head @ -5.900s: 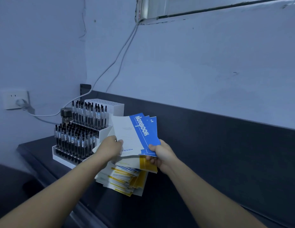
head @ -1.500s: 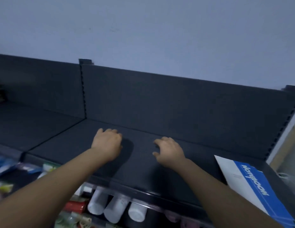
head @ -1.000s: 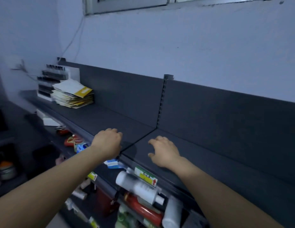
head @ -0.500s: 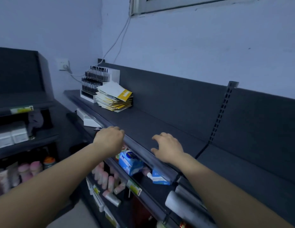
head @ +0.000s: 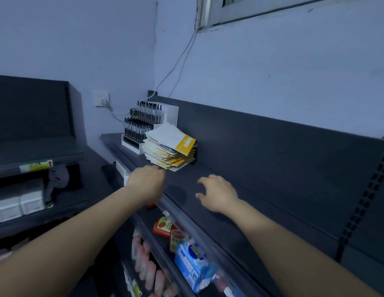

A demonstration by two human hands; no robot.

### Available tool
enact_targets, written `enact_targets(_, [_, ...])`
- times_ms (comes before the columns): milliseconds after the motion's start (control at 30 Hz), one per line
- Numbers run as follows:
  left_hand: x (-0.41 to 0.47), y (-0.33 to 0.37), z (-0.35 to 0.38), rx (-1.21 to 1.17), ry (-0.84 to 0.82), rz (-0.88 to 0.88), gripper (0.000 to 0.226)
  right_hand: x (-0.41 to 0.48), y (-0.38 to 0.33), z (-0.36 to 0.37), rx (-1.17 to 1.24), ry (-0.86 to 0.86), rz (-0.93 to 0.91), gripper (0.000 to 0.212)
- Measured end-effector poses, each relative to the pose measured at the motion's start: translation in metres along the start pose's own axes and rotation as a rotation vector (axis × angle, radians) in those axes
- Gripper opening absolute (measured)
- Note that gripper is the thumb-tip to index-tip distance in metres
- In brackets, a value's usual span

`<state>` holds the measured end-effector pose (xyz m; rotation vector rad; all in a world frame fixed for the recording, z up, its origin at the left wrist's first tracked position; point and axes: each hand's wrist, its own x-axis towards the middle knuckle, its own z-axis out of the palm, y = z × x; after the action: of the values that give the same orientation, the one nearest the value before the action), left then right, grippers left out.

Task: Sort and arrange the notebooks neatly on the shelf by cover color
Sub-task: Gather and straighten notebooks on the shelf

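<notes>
A loose stack of yellow-and-white notebooks (head: 169, 150) lies fanned on the dark shelf (head: 240, 189).

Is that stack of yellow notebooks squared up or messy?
Messy: the notebooks are fanned out, corners jutting at different angles.
</notes>
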<state>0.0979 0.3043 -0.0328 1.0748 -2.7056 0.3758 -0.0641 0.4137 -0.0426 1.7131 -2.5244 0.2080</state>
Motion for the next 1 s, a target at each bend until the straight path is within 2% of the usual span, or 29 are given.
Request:
enact_targets(233, [0.074,-0.031,0.018,-0.01,-0.002,-0.028,0.027,0.081,-0.003,0.009,-0.036,0.046,-0.028,0.047])
enact_targets(433, [0.137,-0.064,0.04,-0.049,-0.01,-0.032,0.028,0.148,-0.008,0.02,0.028,0.035,0.021,0.041])
enact_targets(567, [0.188,-0.09,0.057,-0.107,-0.005,-0.017,0.032,0.199,-0.01,0.028,0.128,0.018,0.109,0.04])
enact_targets(700, [0.242,-0.114,0.076,-0.092,0.026,0.043,0.036,0.255,-0.011,0.037,0.379,-0.027,0.334,0.048])
enact_targets(800, [0.276,-0.13,0.089,-0.068,0.027,0.062,0.043,0.288,-0.014,0.041,0.487,0.038,0.472,0.04])
enact_targets(867, [0.296,-0.141,0.095,-0.081,-0.014,0.066,0.048,0.305,-0.017,0.041,0.465,0.098,0.488,0.035])
enact_targets(967, [0.319,-0.151,0.102,-0.131,-0.061,0.082,0.051,0.327,-0.025,0.037,0.474,0.136,0.493,0.014])
enact_targets(1000, [0.324,-0.154,0.103,-0.152,-0.06,0.085,0.05,0.333,-0.028,0.037,0.485,0.139,0.497,0.015])
